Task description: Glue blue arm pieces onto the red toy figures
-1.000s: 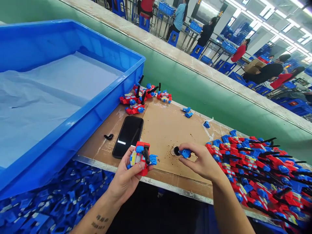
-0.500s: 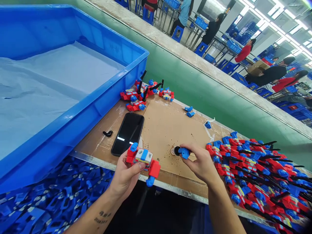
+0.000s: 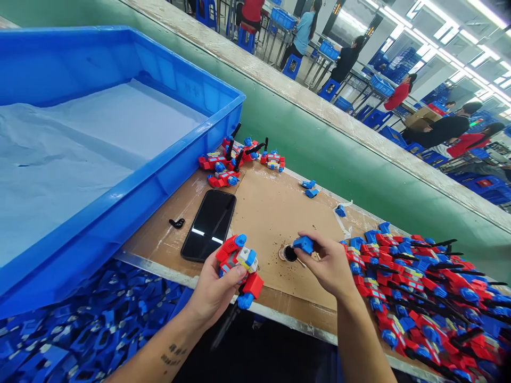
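Observation:
My left hand (image 3: 213, 290) is closed round a red, blue and white toy robot body (image 3: 235, 254), thumb across its front. A black rod shows below that hand. Between the thumb and fingers of my right hand (image 3: 329, 266) is a small blue plastic piece (image 3: 304, 244). It sits just above and right of a small open pot (image 3: 288, 253) of dark contents, which stands on a brown cardboard sheet (image 3: 271, 213) with dark specks around the pot. A thin stick lies partly hidden beside the right hand.
Many red-and-blue toy robots (image 3: 415, 282) with black rods pile at right; several more (image 3: 223, 177) lie by the large blue bin (image 3: 179, 143). A phone (image 3: 209, 226), a black earbud-like item (image 3: 176, 223) and loose blue pieces (image 3: 311, 193) lie on the table. Blue parts (image 3: 99, 319) fill the lower left.
My left hand has turned the toy robot, and the black rod below it has come into view. My right hand has raised the blue piece slightly, turning it, beside the pot.

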Tool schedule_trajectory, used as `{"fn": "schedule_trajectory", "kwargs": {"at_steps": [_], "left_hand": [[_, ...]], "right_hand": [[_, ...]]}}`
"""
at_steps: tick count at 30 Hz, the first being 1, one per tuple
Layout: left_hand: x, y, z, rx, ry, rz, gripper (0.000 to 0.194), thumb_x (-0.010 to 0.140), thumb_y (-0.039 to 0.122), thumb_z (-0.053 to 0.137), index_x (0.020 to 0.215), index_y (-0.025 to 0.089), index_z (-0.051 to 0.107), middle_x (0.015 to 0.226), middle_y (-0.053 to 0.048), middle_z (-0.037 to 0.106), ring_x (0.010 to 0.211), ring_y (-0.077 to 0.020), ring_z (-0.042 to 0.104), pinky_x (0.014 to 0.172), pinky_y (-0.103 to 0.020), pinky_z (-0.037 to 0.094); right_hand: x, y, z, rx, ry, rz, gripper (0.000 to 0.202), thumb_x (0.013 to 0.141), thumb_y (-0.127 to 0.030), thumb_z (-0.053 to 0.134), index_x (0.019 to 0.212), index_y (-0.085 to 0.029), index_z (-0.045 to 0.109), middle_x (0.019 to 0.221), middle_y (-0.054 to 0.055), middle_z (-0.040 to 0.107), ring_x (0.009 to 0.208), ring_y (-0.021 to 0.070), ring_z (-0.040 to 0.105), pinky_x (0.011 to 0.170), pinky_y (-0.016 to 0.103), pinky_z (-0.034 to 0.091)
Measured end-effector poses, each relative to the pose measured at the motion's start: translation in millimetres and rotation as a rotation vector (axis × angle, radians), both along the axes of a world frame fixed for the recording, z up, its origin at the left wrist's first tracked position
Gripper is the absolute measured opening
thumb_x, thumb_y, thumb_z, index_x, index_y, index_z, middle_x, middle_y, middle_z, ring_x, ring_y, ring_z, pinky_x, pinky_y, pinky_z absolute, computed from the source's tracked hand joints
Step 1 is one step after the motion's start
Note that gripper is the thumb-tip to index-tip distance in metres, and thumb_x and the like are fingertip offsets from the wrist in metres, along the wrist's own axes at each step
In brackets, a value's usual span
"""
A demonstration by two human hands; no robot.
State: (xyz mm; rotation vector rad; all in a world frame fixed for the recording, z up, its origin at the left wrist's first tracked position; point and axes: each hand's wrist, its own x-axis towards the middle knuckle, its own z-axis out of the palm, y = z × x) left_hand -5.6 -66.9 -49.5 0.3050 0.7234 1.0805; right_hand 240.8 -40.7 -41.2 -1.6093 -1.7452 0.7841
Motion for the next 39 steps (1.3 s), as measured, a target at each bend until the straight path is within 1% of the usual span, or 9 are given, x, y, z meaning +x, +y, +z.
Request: {"fn": "schedule_trajectory", "kwargs": {"at_steps": [5,10,14,18,23,28,33,36,39], "left_hand": [[5,0,-15.3,0.186,-0.119,-0.081,0.029,0.088,0.027,0.071,0.113,0.027,0.058,0.088,0.0,0.057,0.055,-0.0101,0.057,0.04,-0.019,0.043],[16,-6,-25.8,0.209,-0.175,-0.109,0.031,0.09,0.028,0.069,0.118,0.023,0.057,0.093,-0.004,0.061,0.062,-0.0113,0.06,0.044,-0.02,0.049],[24,-7,-19.3,0.252,-0.265,-0.153,0.033,0.093,0.022,0.064,0.124,0.033,0.058,0.098,-0.001,0.064,0.065,-0.0105,0.064,0.051,-0.019,0.053],[25,-9,-12.2,0.216,-0.143,-0.158,0.03,0.089,0.027,0.071,0.117,0.029,0.063,0.098,-0.004,0.068,0.065,-0.0106,0.064,0.057,-0.021,0.055],[22,-17,-9.7,0.114,0.196,-0.116,0.047,0.076,0.033,0.084,0.118,0.023,0.065,0.087,-0.006,0.066,0.067,-0.0133,0.062,0.059,-0.023,0.053],[32,-9,3.1,-0.107,0.159,-0.079,0.077,0.064,0.039,0.092,0.129,0.019,0.054,0.081,-0.001,0.063,0.057,-0.0092,0.055,0.051,-0.021,0.048],[32,4,13.5,-0.332,0.047,-0.011,0.092,0.055,0.035,0.097,0.131,0.02,0.049,0.095,-0.003,0.067,0.079,-0.0127,0.066,0.07,-0.021,0.057],[38,-4,16.1,-0.297,0.101,0.057,0.093,0.057,0.039,0.097,0.134,0.023,0.048,0.103,-0.005,0.068,0.085,-0.0144,0.068,0.076,-0.022,0.058],[53,-21,15.7,-0.233,0.215,0.119,0.096,0.057,0.045,0.095,0.138,0.025,0.047,0.109,-0.006,0.068,0.094,-0.018,0.068,0.085,-0.028,0.058]], "right_hand": [[-20,-21,18.0,0.012,0.516,-0.246,0.038,0.084,-0.024,0.079,0.121,-0.026,0.068,0.091,0.0,0.07,0.076,0.0069,0.066,0.069,0.014,0.055],[-61,-45,17.2,-0.042,0.84,-0.257,0.039,0.091,-0.027,0.073,0.129,-0.028,0.064,0.092,0.004,0.07,0.08,0.0103,0.068,0.071,0.019,0.057],[-76,-51,10.9,-0.092,0.933,-0.219,0.036,0.093,-0.024,0.07,0.128,-0.03,0.065,0.094,0.002,0.07,0.083,0.0102,0.069,0.076,0.02,0.059],[-74,-57,15.0,-0.039,0.734,-0.195,0.042,0.093,-0.02,0.07,0.132,-0.034,0.064,0.099,-0.001,0.071,0.086,0.0076,0.07,0.081,0.015,0.059],[-72,-70,15.8,0.162,0.333,-0.148,0.056,0.094,-0.018,0.066,0.144,-0.039,0.052,0.118,0.0,0.068,0.107,0.0115,0.068,0.097,0.021,0.057],[-65,-68,-2.0,0.169,0.172,-0.141,0.051,0.1,-0.027,0.059,0.149,-0.034,0.046,0.124,0.003,0.066,0.11,0.0156,0.067,0.099,0.03,0.057],[-56,-68,1.6,0.322,-0.13,-0.096,0.072,0.1,-0.048,0.052,0.161,-0.021,0.024,0.148,0.016,0.042,0.137,0.0297,0.045,0.107,0.05,0.05],[-66,-74,7.9,0.476,-0.129,-0.031,0.065,0.095,-0.032,0.062,0.153,-0.018,0.037,0.135,0.017,0.048,0.126,0.0257,0.05,0.102,0.04,0.054],[-78,-76,8.0,0.582,-0.079,0.042,0.05,0.09,-0.007,0.055,0.139,-0.018,0.051,0.119,0.013,0.057,0.11,0.0199,0.057,0.092,0.031,0.056]]}}
